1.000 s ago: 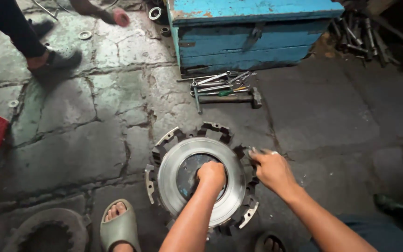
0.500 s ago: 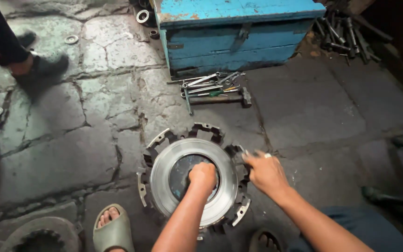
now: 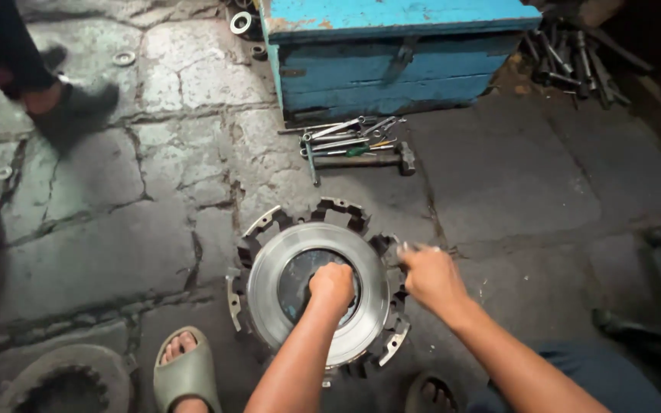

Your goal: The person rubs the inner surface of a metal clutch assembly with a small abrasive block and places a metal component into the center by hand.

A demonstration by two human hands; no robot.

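Nearest the camera, a foot in a green sandal (image 3: 185,372) rests on the cracked stone floor (image 3: 109,252), and a second toothed metal ring (image 3: 63,381) lies at the floor's near left corner. Just beyond the sandal, a round clutch assembly (image 3: 317,287) lies flat on the floor, its shiny steel plate ringed by a dark notched housing. The left hand (image 3: 332,284) is clenched in a fist inside the plate's centre opening; what it grips cannot be seen. The right hand (image 3: 431,277) is closed at the assembly's right rim around a small metal tool (image 3: 415,246) whose tip shows above the knuckles. Farther off, a pile of wrenches (image 3: 346,138) and a hammer (image 3: 369,160) lie before a blue wooden box (image 3: 392,53). At the far left, another person's dark shoe (image 3: 74,111) stands on the floor.
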